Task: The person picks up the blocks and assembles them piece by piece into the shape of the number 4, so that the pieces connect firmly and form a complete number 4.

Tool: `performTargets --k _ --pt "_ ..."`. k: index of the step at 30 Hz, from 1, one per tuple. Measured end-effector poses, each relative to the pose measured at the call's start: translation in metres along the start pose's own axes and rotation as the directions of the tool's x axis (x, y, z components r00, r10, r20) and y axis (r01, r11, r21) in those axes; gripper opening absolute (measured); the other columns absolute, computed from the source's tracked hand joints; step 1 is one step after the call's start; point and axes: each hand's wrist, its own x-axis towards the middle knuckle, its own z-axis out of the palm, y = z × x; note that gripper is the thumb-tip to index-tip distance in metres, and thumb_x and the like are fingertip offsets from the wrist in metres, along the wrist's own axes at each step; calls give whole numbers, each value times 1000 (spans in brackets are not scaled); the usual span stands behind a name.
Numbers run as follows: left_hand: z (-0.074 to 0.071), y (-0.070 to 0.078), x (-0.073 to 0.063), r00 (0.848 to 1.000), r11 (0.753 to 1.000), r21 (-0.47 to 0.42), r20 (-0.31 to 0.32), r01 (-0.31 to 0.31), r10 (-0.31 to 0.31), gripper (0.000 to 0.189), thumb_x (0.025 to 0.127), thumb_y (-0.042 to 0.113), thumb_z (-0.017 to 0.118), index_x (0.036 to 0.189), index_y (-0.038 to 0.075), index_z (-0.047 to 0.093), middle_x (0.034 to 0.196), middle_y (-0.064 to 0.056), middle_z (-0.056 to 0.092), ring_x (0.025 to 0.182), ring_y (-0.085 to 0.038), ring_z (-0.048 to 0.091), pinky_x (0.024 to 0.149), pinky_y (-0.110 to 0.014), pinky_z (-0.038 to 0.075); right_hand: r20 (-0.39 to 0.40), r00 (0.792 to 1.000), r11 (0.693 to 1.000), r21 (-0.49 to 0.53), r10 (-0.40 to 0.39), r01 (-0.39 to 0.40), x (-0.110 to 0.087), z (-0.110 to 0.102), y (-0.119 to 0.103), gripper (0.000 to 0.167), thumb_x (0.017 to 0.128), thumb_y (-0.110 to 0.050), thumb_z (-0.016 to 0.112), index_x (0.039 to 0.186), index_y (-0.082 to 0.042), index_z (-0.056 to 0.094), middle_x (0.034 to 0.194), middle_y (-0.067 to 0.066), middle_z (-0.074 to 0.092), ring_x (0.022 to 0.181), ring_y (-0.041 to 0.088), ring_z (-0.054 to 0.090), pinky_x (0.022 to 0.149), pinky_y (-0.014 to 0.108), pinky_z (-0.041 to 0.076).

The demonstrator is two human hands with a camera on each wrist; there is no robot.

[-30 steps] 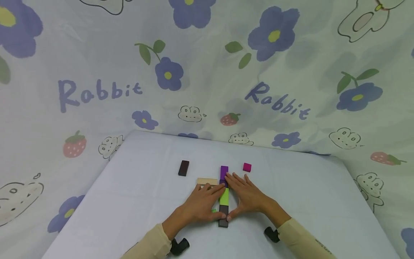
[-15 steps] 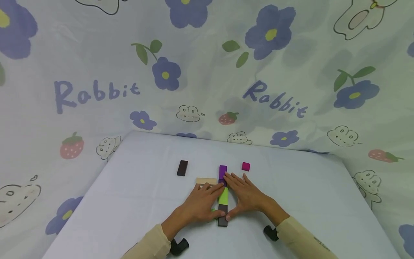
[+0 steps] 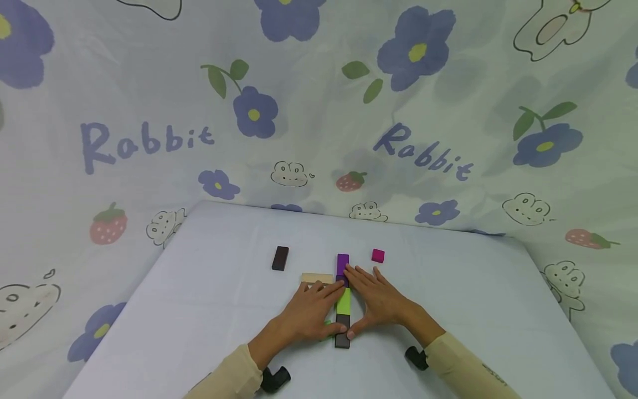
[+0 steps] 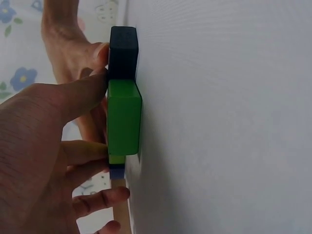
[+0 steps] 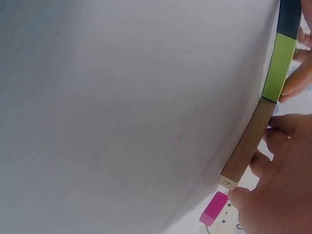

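Note:
Painted blocks form a straight row away from me in the head view: dark grey blocks (image 3: 342, 341) nearest, a lime block (image 3: 344, 302), a dark purple block (image 3: 340, 279) and a purple block (image 3: 343, 262) farthest. My left hand (image 3: 305, 315) lies against the row's left side, fingers spread, thumb by the dark grey blocks. Along the right side, my right hand (image 3: 380, 302) touches the row with extended fingers. A green block (image 4: 124, 119) stands beside the row below my left hand. A pale wooden block (image 3: 317, 277) lies by the left fingertips, partly covered.
A dark brown block (image 3: 280, 258) lies beyond the row to the left, and a pink cube (image 3: 377, 255) to the right. Black wrist devices (image 3: 276, 379) hang under both sleeves. Behind the white table (image 3: 214, 277) rises a patterned cloth (image 3: 309, 111).
The head view drifts slightly, so the scene sits a little farther left. Both hands and the row of blocks keep their places on the table.

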Motion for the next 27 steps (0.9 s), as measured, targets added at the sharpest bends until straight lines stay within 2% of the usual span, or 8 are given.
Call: performTargets --k 16,20,27 --pt "0 -2 -1 1000 999 -33 9 21 -21 83 92 64 61 156 15 41 162 0 36 133 -28 47 104 -53 38 9 1000 1000 5 10 -10 1 0 1 138 60 -82 77 162 -10 19 169 6 15 154 31 14 119 60 6" --pt "-1 -6 -1 999 998 -49 -15 32 -32 79 93 62 61 154 14 45 159 0 40 130 -26 49 104 -54 38 17 1000 1000 14 13 -13 1 0 0 138 60 -82 76 163 -10 18 169 5 15 154 30 14 119 60 5" --pt "-10 -22 -3 992 995 -96 -120 23 -35 67 91 51 71 145 15 55 150 -3 51 134 -25 46 105 -57 38 9 1000 1000 8 11 -11 1 1 0 138 59 -82 77 163 -10 19 169 5 15 154 29 14 119 59 5"
